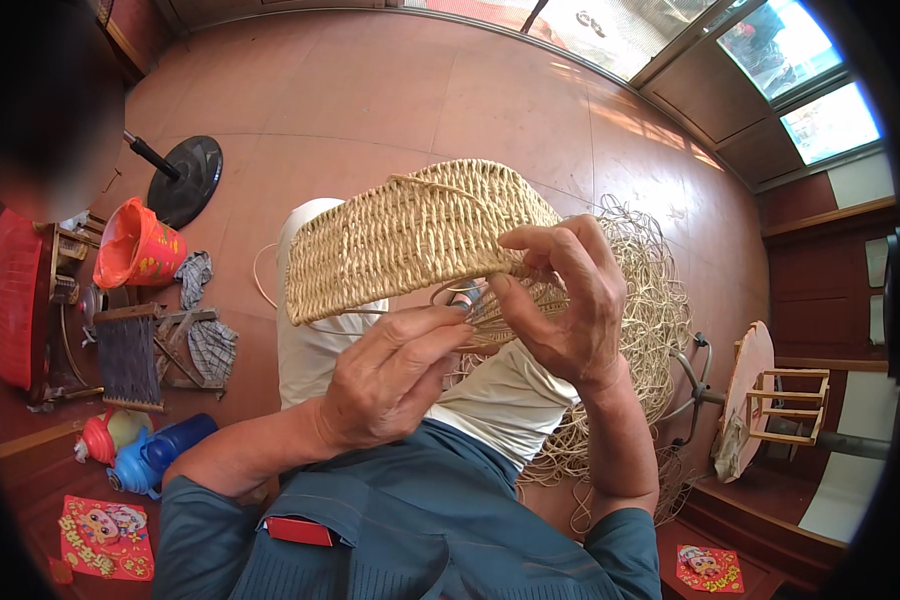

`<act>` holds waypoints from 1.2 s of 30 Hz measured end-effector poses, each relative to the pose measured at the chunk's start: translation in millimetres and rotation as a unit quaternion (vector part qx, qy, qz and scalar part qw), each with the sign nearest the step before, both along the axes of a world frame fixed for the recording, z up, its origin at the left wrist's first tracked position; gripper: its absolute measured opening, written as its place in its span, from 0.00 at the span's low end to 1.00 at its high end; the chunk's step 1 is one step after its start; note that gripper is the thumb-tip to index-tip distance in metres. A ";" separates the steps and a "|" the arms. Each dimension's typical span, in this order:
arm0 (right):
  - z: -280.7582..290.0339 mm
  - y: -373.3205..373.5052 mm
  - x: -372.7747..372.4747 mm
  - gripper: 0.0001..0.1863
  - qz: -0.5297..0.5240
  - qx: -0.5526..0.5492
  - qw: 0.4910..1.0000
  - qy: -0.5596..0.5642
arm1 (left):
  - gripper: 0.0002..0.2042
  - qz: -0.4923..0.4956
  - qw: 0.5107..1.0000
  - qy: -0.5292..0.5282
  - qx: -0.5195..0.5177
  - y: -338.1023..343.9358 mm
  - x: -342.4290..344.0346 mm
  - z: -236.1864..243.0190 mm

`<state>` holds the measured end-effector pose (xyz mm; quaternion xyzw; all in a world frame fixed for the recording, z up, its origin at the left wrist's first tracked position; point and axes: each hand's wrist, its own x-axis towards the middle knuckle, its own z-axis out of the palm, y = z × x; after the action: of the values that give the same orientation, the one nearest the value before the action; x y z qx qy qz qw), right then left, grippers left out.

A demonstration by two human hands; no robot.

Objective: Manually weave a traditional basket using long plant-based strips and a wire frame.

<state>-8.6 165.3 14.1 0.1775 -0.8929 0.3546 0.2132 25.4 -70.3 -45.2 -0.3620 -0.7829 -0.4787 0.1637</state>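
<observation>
A tan woven basket [400,235] lies tilted across my lap, its flat woven side facing up. My right hand [575,300] pinches its near right edge between thumb and fingers. Just left of it, my left hand [390,375] is closed, thumb against fingertips, on a thin straw cord [448,288] by the basket's lower edge. Loose strands hang between the two hands, partly hidden by my fingers. One strand lies over the basket's upper side.
A large heap of loose straw cord [650,290] covers the floor at my right. A round-topped stool [745,400] lies beyond it. On the left are a red bucket [140,245], a folding stool [130,355], a black round base [190,180] and a blue flask [185,440].
</observation>
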 end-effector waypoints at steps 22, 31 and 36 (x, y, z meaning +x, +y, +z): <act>-16.2 21.1 -95.0 0.14 -0.015 -0.026 0.992 -0.121 | 0.18 0.093 0.993 0.060 0.050 19.4 -103.2 -11.7; -18.1 11.5 -73.8 0.10 -0.029 -0.039 0.996 -0.076 | 0.13 -0.044 0.994 -0.080 -0.056 20.4 -212.6 18.0; -17.3 8.3 -72.1 0.10 -0.039 -0.040 0.996 -0.075 | 0.13 -0.139 0.963 -0.195 -0.125 18.5 -226.0 26.1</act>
<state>-80.8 173.6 -3.3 0.1071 -0.8975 0.3941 0.1663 -200.6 -51.8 -19.1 -0.3843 -0.7952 -0.4568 -0.1064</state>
